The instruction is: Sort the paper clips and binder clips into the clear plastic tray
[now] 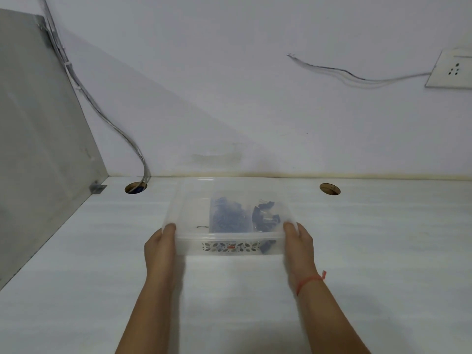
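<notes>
A clear plastic tray (194, 238) with a patterned front wall sits at the middle of the white desk. Inside it, a smaller clear compartment holds a dark blue heap of paper clips (228, 215), and black binder clips (267, 215) lie to its right. One binder clip (267, 247) shows through the front right corner. A single thin clip (202, 227) lies on the tray's left floor. My left hand (160, 247) grips the tray's left front corner. My right hand (298, 247), with a red thread on its wrist, grips the right front corner.
The white desk (102, 277) meets the back wall just behind the tray. Two round cable holes (136, 187) (330, 189) lie near the back edge. A grey side panel (38, 149) walls the left. Cables hang down the wall, and a socket plate (450, 70) sits upper right.
</notes>
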A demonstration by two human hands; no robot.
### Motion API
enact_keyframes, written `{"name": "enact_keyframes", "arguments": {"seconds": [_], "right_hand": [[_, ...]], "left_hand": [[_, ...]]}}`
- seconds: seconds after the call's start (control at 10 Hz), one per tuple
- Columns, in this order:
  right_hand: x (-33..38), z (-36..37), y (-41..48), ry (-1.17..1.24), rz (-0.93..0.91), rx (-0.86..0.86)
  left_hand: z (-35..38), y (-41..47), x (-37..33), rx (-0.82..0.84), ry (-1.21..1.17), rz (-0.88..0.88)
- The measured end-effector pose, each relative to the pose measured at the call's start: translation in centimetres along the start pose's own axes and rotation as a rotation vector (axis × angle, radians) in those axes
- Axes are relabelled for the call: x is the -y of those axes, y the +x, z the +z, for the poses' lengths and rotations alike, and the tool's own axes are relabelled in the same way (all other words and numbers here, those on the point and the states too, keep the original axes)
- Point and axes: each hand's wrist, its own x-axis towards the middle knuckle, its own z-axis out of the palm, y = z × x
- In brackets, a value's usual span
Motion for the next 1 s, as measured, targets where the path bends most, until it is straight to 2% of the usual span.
{"name": "enact_keyframes", "arguments": {"seconds": [0.3,0.7,0.8,1.0], "right_hand": [[0.0,1.7,4.6,-0.005,-0.013,-0.025],[-1.1,2.2,6.1,0.052,-0.080,-0.044],[-1.3,2.4,6.3,0.049,-0.051,-0.088],[-1.4,1.8,4.4,0.109,-0.002,-0.318]], "left_hand": [[2.3,3.9,-0.2,-0.008,-0.019,-0.016],[2.9,5.6,0.7,0.014,-0.114,-0.052],[3.0,5.2,0.3,-0.005,-0.140,-0.063],[1.7,3.4,0.8,-0.057,-0.406,-0.158]]}}
